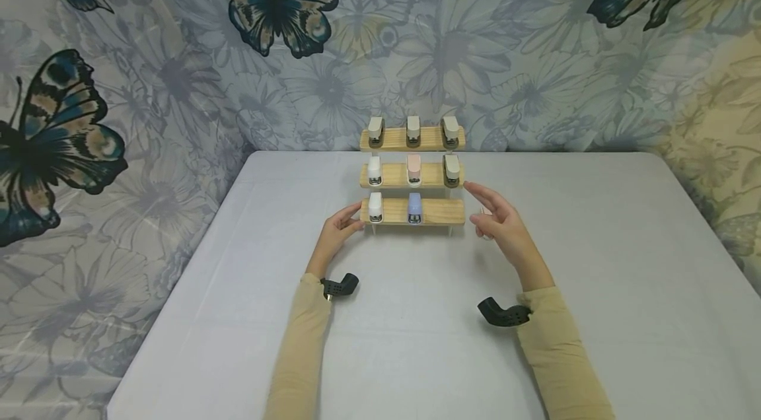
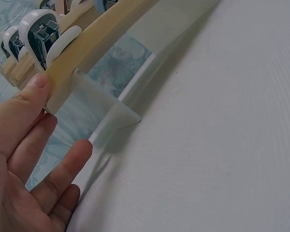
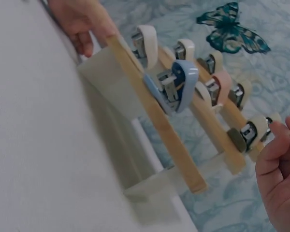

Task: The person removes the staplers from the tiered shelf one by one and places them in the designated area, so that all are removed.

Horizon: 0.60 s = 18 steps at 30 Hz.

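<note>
A three-tier display rack (image 1: 389, 212) with wooden shelves and translucent supports stands near the table's back edge. My left hand (image 1: 339, 232) pinches the left end of its lowest shelf, the thumb on top and a finger beneath, as the left wrist view shows. On that shelf sit a white mini stapler (image 1: 375, 207) and a blue mini stapler (image 1: 414, 208). My right hand (image 1: 502, 225) is just right of the rack, index fingertip close to the middle shelf's right end. A small pale object (image 1: 486, 237) shows under its curled fingers, mostly hidden; I cannot tell its kind.
White, pink (image 1: 413, 169) and cream (image 1: 451, 170) staplers sit on the middle shelf; three cream ones stand on the top shelf (image 1: 394, 138). The white table (image 1: 404, 341) meets a butterfly-patterned cloth (image 1: 452, 63) behind. Both wrists wear black mounts (image 1: 504, 313).
</note>
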Available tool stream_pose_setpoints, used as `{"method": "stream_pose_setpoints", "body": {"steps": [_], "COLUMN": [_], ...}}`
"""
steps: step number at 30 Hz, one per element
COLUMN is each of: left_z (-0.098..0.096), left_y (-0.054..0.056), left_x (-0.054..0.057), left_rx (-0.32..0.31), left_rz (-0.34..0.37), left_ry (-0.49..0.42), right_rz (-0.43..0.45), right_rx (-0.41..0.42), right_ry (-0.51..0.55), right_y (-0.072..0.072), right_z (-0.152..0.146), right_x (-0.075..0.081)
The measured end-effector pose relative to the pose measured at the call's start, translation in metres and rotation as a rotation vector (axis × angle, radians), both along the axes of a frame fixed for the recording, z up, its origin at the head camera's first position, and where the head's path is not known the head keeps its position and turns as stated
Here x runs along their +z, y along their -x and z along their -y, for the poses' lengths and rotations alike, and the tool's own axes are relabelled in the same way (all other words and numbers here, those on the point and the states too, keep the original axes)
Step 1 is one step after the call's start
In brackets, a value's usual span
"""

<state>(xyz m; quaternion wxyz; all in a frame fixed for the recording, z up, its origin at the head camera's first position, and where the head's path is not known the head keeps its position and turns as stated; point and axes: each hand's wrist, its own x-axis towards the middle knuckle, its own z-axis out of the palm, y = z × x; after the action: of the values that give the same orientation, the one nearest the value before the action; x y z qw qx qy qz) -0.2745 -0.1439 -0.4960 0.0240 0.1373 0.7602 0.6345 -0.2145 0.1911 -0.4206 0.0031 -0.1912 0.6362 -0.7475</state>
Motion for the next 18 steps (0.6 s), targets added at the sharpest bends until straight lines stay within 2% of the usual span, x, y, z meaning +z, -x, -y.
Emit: {"method": "stream_pose_setpoints", "body": {"steps": [3, 7, 8, 14, 18], "left_z": [-0.002, -0.003, -0.003, 0.001, 0.0], "left_y": [-0.004, -0.012, -0.011, 0.0, -0.001], "left_x": [0.006, 0.022, 0.022, 0.002, -0.002], "left_rx": [-0.009, -0.022, -0.024, -0.018, -0.009], "left_rz": [0.003, 0.006, 0.006, 0.02, 0.007], "left_ry": [-0.01, -0.006, -0.001, -0.026, -0.01], "right_rz": [-0.001, 0.001, 0.004, 0.001, 0.021], "right_rx": [0.009, 0.029, 0.03, 0.003, -0.02], "right_ry": [-0.007, -0.044, -0.057, -0.132, -0.165], "right_y": [0.001, 0.002, 0.003, 0.003, 0.002], "right_z": [0.004, 0.013, 0.016, 0.023, 0.024], "right_x": [-0.002, -0.005, -0.005, -0.01, -0.013]}}
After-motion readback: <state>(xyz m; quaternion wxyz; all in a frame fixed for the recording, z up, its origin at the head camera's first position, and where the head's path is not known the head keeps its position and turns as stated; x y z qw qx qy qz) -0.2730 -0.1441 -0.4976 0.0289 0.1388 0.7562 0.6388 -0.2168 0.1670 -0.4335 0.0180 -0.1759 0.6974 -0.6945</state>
